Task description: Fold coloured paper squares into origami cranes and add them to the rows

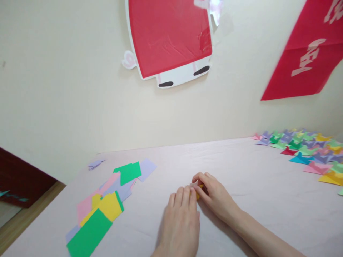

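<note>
A small yellow piece of folded paper (197,195) lies on the table between my hands, mostly covered by fingers. My left hand (183,214) rests palm down, fingers close together, its fingertips holding the paper's left side. From the right, my right hand (213,191) pinches the same paper between thumb and curled fingers. How the paper is folded is hidden.
Green (89,233), yellow (111,207), pink and lilac paper sheets lie in a loose pile on the left. Several folded paper shapes (300,158) stand in rows at the back right. The pale-covered table (241,167) meets a wall with red decorations (171,35).
</note>
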The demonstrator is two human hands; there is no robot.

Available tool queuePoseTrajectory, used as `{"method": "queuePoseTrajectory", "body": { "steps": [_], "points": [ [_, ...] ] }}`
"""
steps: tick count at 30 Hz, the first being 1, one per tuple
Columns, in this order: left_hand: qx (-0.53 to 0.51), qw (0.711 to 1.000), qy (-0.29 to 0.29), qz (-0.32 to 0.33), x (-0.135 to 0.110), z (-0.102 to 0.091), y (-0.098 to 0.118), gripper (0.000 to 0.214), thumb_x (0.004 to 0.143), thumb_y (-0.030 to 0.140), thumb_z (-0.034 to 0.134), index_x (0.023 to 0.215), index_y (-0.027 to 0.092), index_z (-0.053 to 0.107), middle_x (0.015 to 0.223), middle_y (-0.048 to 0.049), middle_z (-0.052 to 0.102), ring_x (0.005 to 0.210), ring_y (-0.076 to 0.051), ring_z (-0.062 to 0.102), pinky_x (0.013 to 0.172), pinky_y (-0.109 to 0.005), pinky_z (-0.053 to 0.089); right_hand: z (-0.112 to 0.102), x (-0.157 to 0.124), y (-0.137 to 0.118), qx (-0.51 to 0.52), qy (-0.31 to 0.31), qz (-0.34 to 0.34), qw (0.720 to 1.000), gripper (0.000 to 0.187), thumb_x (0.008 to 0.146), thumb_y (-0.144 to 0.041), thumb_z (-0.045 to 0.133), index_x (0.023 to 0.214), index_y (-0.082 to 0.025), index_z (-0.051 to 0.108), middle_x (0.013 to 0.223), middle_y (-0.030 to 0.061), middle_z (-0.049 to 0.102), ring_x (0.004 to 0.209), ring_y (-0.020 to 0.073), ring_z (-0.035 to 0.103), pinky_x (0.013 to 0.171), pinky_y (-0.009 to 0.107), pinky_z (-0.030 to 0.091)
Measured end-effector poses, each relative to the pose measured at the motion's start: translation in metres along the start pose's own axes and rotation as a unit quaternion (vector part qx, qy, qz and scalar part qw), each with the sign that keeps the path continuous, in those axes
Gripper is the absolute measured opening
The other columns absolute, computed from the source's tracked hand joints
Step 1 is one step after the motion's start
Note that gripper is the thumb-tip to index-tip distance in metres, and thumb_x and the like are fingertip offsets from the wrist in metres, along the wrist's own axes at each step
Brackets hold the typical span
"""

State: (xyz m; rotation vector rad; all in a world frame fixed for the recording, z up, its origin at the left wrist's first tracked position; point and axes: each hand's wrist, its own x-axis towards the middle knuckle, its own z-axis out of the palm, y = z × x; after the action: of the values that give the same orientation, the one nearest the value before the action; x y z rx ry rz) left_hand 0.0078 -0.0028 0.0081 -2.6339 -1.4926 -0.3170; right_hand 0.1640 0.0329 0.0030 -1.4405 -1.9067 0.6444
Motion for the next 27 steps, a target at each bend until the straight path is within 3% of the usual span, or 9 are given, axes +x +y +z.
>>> {"method": "queuePoseTrajectory", "body": {
  "steps": [2, 5, 11, 16, 27],
  "points": [
    [0.006, 0.999, 0.0, 0.033, -0.007, 0.01, 0.007, 0.047, 0.09, 0.034, 0.054, 0.13, 0.01, 0.056, 0.134, -0.0138, 0.057, 0.117, -0.032, 0.054, 0.097, -0.047, 0.044, 0.0, 0.001, 0.001, -0.025, 0.003, 0.0, 1.0, 0.012, 0.091, -0.018, 0.047, 0.087, -0.02, 0.058, 0.079, 0.0032, 0.06, 0.081, 0.0205, 0.055, 0.075, 0.033, 0.042],
    [0.02, 0.999, -0.012, 0.045, -0.011, 0.017, 0.01, 0.054, 0.094, 0.046, 0.047, 0.131, 0.008, 0.057, 0.137, -0.0132, 0.056, 0.12, -0.034, 0.052, 0.099, -0.048, 0.044, 0.0, 0.002, 0.001, -0.07, 0.013, -0.023, 0.997, 0.013, 0.089, -0.013, 0.05, 0.082, -0.02, 0.058, 0.083, 0.0038, 0.061, 0.084, 0.0213, 0.052, 0.078, 0.034, 0.041],
    [0.034, 0.998, -0.006, 0.058, -0.009, 0.014, 0.007, 0.058, 0.096, 0.049, 0.041, 0.134, 0.007, 0.054, 0.137, -0.0115, 0.056, 0.121, -0.033, 0.052, 0.098, -0.048, 0.044, 0.002, 0.0, 0.002, -0.152, 0.053, -0.033, 0.986, 0.01, 0.086, -0.015, 0.054, 0.093, -0.019, 0.06, 0.103, 0.0075, 0.061, 0.096, 0.0238, 0.05, 0.085, 0.037, 0.04],
    [0.038, 0.997, -0.004, 0.064, -0.011, 0.014, 0.007, 0.058, 0.096, 0.051, 0.043, 0.134, 0.009, 0.054, 0.137, -0.0095, 0.057, 0.119, -0.032, 0.053, 0.098, -0.047, 0.044, 0.003, 0.001, 0.009, -0.228, 0.053, -0.017, 0.972, 0.027, 0.088, -0.019, 0.051, 0.113, -0.022, 0.06, 0.13, 0.0111, 0.053, 0.117, 0.03, 0.044, 0.093, 0.044, 0.039],
    [0.071, 0.994, 0.034, 0.073, -0.029, 0.023, -0.002, 0.064, 0.095, 0.054, 0.041, 0.129, 0.003, 0.058, 0.13, -0.0158, 0.061, 0.116, -0.03, 0.055, 0.097, -0.043, 0.043, 0.004, 0.001, 0.018, -0.301, 0.026, -0.012, 0.953, 0.04, 0.093, -0.02, 0.045, 0.13, -0.027, 0.057, 0.142, 0.0114, 0.05, 0.127, 0.0313, 0.042, 0.096, 0.047, 0.038]
  ]
}}
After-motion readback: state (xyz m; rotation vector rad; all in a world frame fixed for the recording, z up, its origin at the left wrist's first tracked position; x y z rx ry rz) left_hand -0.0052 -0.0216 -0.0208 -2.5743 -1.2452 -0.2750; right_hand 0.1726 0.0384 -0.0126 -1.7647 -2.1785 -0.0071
